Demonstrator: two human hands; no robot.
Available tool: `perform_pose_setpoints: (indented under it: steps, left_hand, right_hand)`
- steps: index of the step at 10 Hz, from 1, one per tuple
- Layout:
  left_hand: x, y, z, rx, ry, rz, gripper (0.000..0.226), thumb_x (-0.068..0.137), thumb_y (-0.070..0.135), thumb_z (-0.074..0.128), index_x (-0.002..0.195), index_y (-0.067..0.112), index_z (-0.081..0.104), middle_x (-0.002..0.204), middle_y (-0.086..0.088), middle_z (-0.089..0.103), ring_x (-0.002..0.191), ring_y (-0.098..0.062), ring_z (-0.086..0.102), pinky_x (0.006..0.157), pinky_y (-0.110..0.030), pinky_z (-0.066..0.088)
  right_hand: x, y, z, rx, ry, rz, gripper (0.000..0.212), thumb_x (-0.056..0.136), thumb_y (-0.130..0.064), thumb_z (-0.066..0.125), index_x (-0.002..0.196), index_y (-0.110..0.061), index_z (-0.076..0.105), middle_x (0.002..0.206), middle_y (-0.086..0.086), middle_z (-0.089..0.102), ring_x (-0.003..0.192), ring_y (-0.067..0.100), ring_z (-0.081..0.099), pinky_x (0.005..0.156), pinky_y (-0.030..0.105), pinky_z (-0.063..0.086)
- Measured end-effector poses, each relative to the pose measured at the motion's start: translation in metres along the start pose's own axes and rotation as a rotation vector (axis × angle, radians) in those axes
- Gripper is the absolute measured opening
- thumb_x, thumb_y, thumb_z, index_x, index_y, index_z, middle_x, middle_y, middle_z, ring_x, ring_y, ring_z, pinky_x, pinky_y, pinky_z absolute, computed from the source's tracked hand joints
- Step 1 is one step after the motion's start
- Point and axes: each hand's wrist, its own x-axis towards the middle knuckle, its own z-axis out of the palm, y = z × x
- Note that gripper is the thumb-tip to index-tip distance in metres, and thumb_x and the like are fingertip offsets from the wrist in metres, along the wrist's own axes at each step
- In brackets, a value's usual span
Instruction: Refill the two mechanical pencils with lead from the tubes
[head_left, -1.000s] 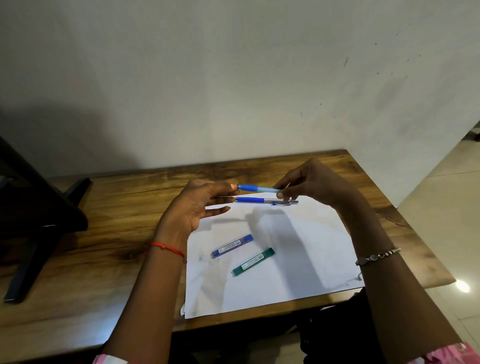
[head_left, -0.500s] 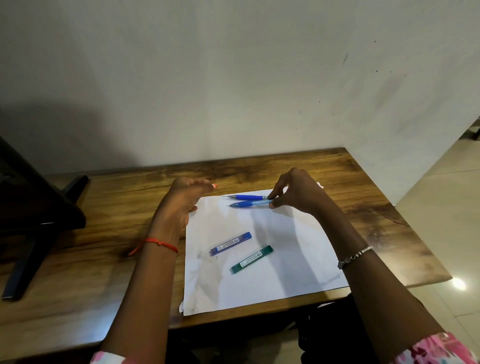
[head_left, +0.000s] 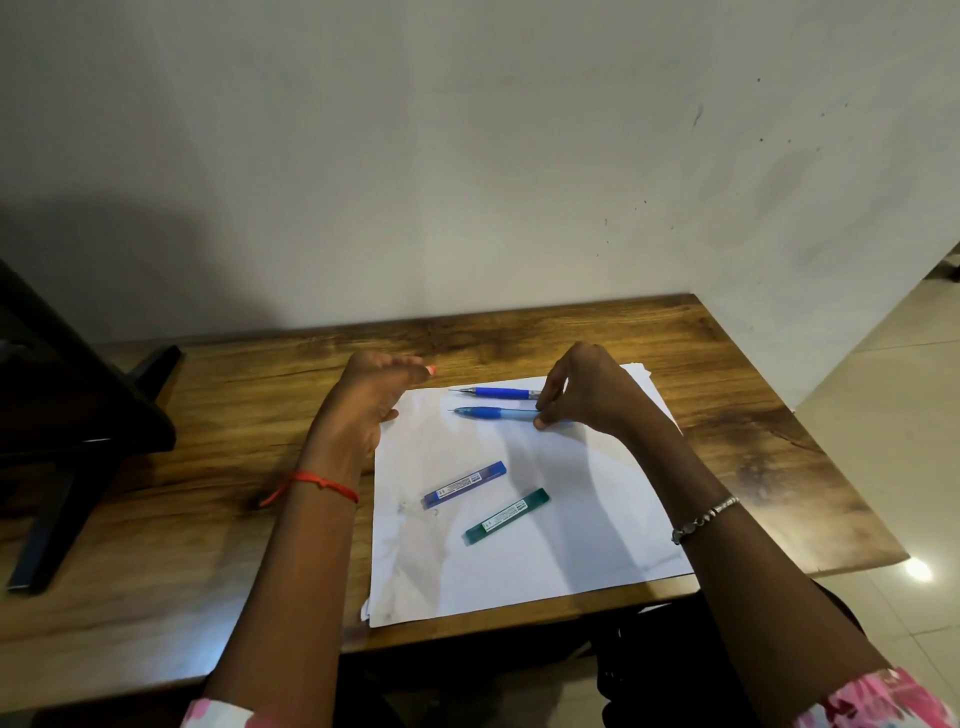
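Two mechanical pencils lie side by side at the far end of a white paper sheet (head_left: 582, 525), tips pointing left. The farther one is a dark blue pencil (head_left: 497, 393). The nearer is a light blue pencil (head_left: 493, 413) with a darker grip. My right hand (head_left: 592, 397) pinches the rear part of the light blue pencil between thumb and forefinger, and the pencil lies on the paper. My left hand (head_left: 363, 405) hovers open at the paper's left edge, holding nothing. A blue lead tube (head_left: 464, 485) and a green lead tube (head_left: 506, 517) lie slanted mid-sheet.
The sheet lies on a wooden table (head_left: 208, 467) pushed against a pale wall. A black stand (head_left: 67, 415) occupies the table's left end. The table's right edge drops to a tiled floor (head_left: 883, 467).
My right hand has lowered the light blue pencil from the air onto the paper beside the dark blue one. My left hand let go of its tip and drew back to the left.
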Motion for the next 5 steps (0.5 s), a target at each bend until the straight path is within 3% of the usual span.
perform_pose_setpoints:
  steps: [1,3,4,5]
  left_hand:
    - [0.0004,-0.0002,0.0006,0.003,0.005,0.003,0.021,0.083,0.015,0.065,0.102,0.009,0.064,0.094,-0.005,0.056,0.096,-0.020,0.046,0.089,-0.036,0.040]
    - [0.0006,-0.0010,0.0022,0.005,0.017,0.023,0.011,0.083,0.014,0.064,0.094,0.010,0.064,0.081,0.001,0.055,0.096,-0.021,0.048,0.090,-0.036,0.041]
    - [-0.0003,-0.0021,0.0033,0.066,0.017,0.053,0.023,0.085,0.014,0.062,0.107,0.005,0.063,0.095,-0.005,0.058,0.094,-0.020,0.052,0.077,-0.028,0.043]
    - [-0.0027,-0.0058,0.0069,0.099,0.031,0.120,0.023,0.086,0.014,0.061,0.107,0.006,0.063,0.101,-0.007,0.060,0.087,-0.016,0.055,0.072,-0.025,0.045]
  right_hand:
    - [0.0008,0.0008,0.0005,0.002,0.003,0.004,0.026,0.067,-0.010,0.082,0.089,0.001,0.074,0.080,0.010,0.065,0.075,0.019,0.055,0.053,0.020,0.035]
    - [0.0031,0.0019,0.0045,0.015,0.005,0.003,0.028,0.067,-0.010,0.082,0.090,0.002,0.074,0.090,0.016,0.070,0.073,0.020,0.057,0.065,0.026,0.043]
    - [0.0045,0.0020,0.0023,0.025,-0.010,-0.011,0.030,0.067,-0.013,0.082,0.093,0.001,0.074,0.090,0.014,0.071,0.075,0.018,0.057,0.061,0.023,0.042]
    - [0.0028,0.0022,0.0012,0.053,-0.005,-0.022,0.029,0.067,-0.014,0.083,0.091,0.000,0.075,0.088,0.013,0.071,0.076,0.018,0.057,0.059,0.022,0.042]
